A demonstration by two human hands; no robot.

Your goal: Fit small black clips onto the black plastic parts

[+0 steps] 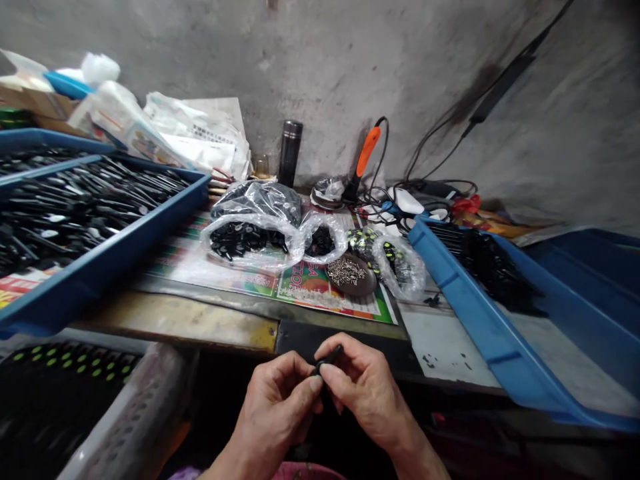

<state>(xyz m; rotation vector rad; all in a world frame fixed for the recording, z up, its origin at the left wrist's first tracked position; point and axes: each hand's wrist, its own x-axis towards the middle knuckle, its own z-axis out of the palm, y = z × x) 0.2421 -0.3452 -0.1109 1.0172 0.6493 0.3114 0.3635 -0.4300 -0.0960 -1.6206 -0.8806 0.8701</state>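
Note:
Just in front of the bench edge, my left hand (280, 400) and my right hand (363, 380) meet fingertip to fingertip. Both pinch a small black plastic part (331, 359), whose slim end sticks up past my right fingers. Its exact kind does not show, and its lower side is hidden by my fingers. Beyond my hands sits a round dish of small metal screws (347, 272). Open plastic bags of small black parts (240, 241) stand left of it, and a bag with black and yellow-green parts (393, 257) stands to its right.
A blue tray (165, 227) heaped with long black pieces fills the left. Another blue tray (480, 333) on the right holds black pieces. A black flask (290, 153) and an orange-handled tool (367, 153) stand by the wall. Below left is a crate (135, 407) with green-dotted black parts.

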